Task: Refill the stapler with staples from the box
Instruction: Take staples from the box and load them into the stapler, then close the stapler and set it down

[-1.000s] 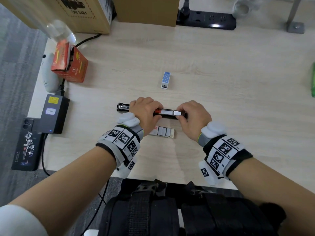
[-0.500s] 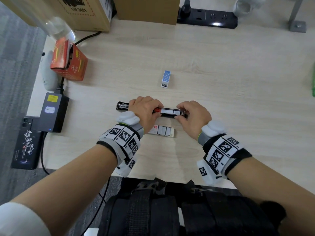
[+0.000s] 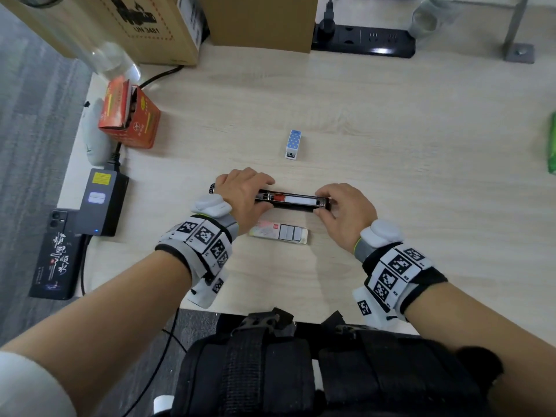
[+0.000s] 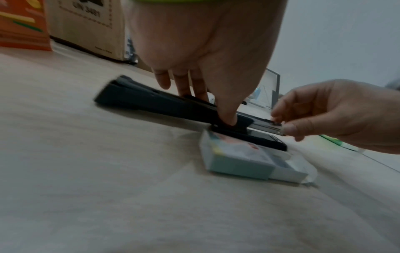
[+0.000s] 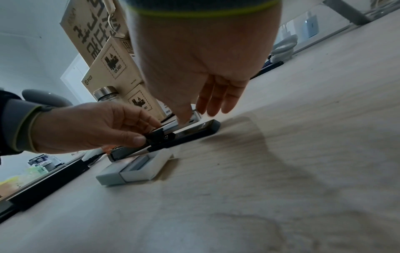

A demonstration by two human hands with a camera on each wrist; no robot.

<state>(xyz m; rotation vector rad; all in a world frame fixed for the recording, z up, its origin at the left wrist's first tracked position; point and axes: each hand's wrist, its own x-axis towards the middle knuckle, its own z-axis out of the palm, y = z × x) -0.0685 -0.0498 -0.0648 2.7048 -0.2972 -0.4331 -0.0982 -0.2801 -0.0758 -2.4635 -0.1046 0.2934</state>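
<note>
A black stapler (image 3: 291, 201) lies opened flat on the wooden table (image 3: 391, 130), its metal channel facing up with a red pusher and a silver strip of staples in it. My left hand (image 3: 264, 197) grips it at the hinge, thumb on the near side (image 4: 227, 118). My right hand (image 3: 320, 201) pinches the front end of the metal channel between thumb and fingers, as the left wrist view shows. The staple box (image 3: 278, 233) lies just in front of the stapler, its tray slid partly out to the right with staple strips showing (image 5: 132, 169).
A small blue dotted box (image 3: 293, 144) stands behind the stapler. At the left are a red carton (image 3: 129, 115), a power adapter (image 3: 100, 200) and a phone (image 3: 57, 254). Cardboard boxes (image 3: 150, 22) and a power strip (image 3: 364, 40) line the back. A green item (image 3: 552, 149) sits at the right edge.
My left hand has slid a little to the left along the stapler, so more of the open channel shows. My right hand stays at the front end.
</note>
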